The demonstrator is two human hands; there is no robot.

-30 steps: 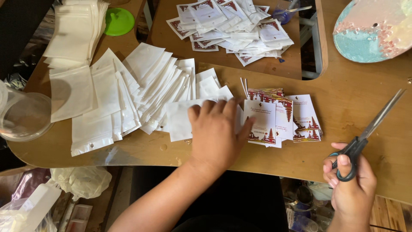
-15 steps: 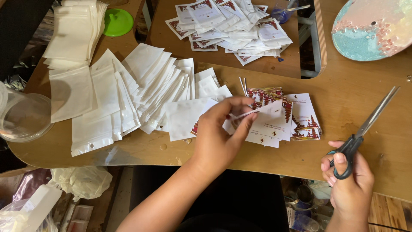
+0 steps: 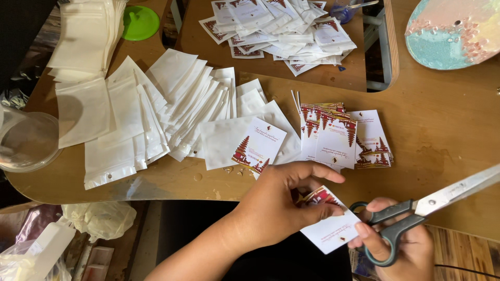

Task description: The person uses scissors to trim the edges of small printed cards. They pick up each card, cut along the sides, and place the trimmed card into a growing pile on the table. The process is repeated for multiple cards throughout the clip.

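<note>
- The left hand [image 3: 284, 200] pinches a small white card [image 3: 330, 226] with a red printed pattern between thumb and fingers, just over the near edge of the wooden table [image 3: 442, 151].
- The right hand [image 3: 401, 242] has its fingers closed through the grey handles of a pair of scissors [image 3: 427, 205]; the blades point up and right, and the hand touches the card's right edge.
- A single card [image 3: 258, 148] lies farther in on white pouches [image 3: 156, 109].
- A stack of cards [image 3: 344, 135] sits to its right.
- A heap of filled pouches [image 3: 281, 26] lies farthest.
</note>
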